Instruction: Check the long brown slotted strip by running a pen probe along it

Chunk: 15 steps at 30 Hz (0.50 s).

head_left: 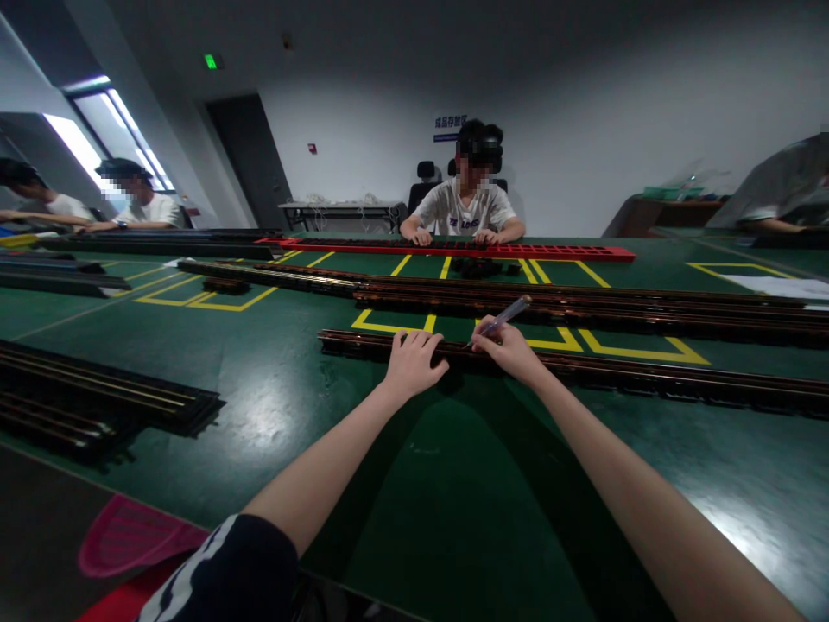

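Observation:
My left hand [414, 364] rests on a long dark rail [353, 343] with copper-coloured lines, which lies across the green table before me. Its fingers are spread over the rail, thumb apart on the near side. Pinched in my right hand [509, 350] is a slim pen-like tool [509, 316] with a clear handle and a brownish end; its thin tip points down at the rail, just right of my left hand. Whether the tip touches the rail I cannot tell. Behind runs a thicker bundle of similar rails [453, 295].
More dark rails [97, 389] lie at the left. A person [463, 207] sits opposite, hands at a long red slotted tray [583, 253]. Yellow tape [389, 326] marks the table. A pink basket [133, 537] sits below the near left edge. Other people work at both sides.

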### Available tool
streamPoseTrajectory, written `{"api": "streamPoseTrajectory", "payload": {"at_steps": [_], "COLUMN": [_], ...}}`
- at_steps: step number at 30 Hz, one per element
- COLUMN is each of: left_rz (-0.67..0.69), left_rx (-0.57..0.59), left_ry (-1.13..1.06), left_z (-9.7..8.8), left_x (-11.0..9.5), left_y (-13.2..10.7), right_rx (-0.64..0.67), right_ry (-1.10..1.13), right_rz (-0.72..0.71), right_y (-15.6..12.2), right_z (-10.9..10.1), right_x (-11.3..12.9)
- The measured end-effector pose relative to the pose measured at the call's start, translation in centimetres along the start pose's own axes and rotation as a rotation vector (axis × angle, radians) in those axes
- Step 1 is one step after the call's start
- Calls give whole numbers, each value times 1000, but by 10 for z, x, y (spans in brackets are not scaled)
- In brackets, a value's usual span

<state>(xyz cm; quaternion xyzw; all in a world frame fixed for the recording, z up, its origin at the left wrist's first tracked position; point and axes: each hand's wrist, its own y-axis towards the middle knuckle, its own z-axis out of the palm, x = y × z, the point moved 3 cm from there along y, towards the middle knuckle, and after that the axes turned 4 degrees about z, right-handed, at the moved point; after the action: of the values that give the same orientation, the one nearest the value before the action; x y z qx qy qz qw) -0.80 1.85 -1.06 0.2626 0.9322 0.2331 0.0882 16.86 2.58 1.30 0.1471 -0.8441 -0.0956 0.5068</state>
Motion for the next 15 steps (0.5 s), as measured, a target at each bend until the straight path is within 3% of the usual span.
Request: {"api": "streamPoseTrajectory", "payload": {"at_steps": [15], "left_rz": [-1], "left_rx": [-9], "left_ry": [63], "left_z": [2], "left_x": [0], "left_y": [2], "right_rx": [18], "right_ry": [54], "right_rz": [-4], "right_y": [0], "right_z": [-2], "right_x": [2]}}
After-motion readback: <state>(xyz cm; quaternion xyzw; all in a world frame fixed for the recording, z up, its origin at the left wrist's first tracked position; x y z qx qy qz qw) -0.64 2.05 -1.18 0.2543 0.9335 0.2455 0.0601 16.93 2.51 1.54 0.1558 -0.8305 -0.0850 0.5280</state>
